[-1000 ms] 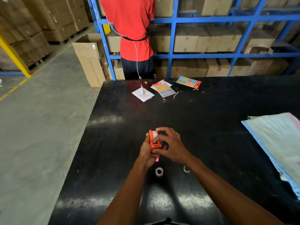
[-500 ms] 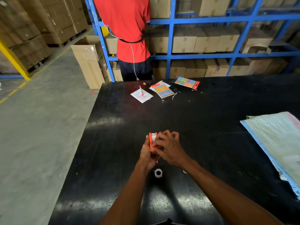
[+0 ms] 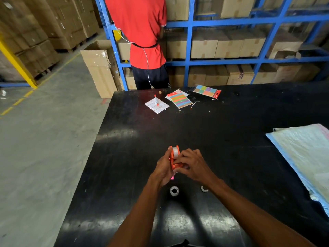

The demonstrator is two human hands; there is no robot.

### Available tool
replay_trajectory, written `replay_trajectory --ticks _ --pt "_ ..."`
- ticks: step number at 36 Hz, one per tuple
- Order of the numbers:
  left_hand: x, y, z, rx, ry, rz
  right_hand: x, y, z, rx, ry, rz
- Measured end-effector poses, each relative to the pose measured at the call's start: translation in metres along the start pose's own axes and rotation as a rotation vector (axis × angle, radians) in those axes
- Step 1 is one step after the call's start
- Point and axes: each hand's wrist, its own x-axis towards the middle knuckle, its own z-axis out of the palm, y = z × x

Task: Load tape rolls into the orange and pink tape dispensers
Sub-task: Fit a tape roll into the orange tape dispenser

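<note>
An orange dispenser (image 3: pixel 174 157), tape roll (image 3: pixel 175 151) seated at its top, is clamped between the left hand (image 3: pixel 162 168) and right hand (image 3: pixel 193 165) above a black table (image 3: pixel 222 139) (a spare roll (image 3: pixel 174 190) lies just below).

Grey concrete floor (image 3: pixel 44 148), blue shelving (image 3: pixel 188 63) w/ cardboard boxes (image 3: pixel 203 47), glossy black table (image 3: pixel 178 132), yellow post (image 3: pixel 17 65).

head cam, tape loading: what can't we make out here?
- Pink dispenser: head view, only a sliver shows below both hands.
- Orange dispenser: lower body covered by left hand and right hand; roll seating unclear.
- Small part beside the loose tape roll: half hidden by the right forearm, too small to identify.
</note>
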Motion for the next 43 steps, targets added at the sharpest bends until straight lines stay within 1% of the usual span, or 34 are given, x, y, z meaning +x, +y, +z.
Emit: replay_trajectory --ticks 3,5,11,15,18,21,26,31,39,43 --pt "-0.003 0.004 0.001 0.029 -0.072 -0.009 -0.001 0.000 0.000 0.044 -0.003 -0.003" --pt "-0.004 0.005 0.002 0.064 -0.092 0.004 -0.001 -0.002 0.000 0.066 -0.002 -0.003" --pt "-0.006 0.006 0.005 0.222 -0.022 0.066 0.005 -0.010 0.002 0.142 -0.037 -0.015" --pt "-0.008 0.007 0.001 0.261 -0.014 0.048 0.008 -0.009 0.004 0.148 -0.082 -0.043" --pt "-0.009 0.007 0.000 0.257 0.002 0.026 0.009 -0.009 0.004 0.151 -0.095 -0.062" --pt "-0.008 0.008 -0.002 0.261 0.016 -0.035 0.009 -0.008 0.004 0.164 -0.105 -0.071" --pt "-0.005 0.007 0.000 0.267 0.074 -0.103 0.003 -0.006 0.006 0.148 -0.121 -0.065" --pt "-0.002 0.007 0.009 0.240 0.182 -0.123 -0.004 -0.009 0.013 0.112 -0.045 -0.034" --pt "-0.001 0.005 0.005 0.226 0.170 -0.191 -0.011 -0.005 0.013 0.186 -0.087 0.013" --pt "-0.005 0.005 0.005 0.202 0.120 -0.205 -0.011 -0.007 0.016 0.191 -0.085 0.014"
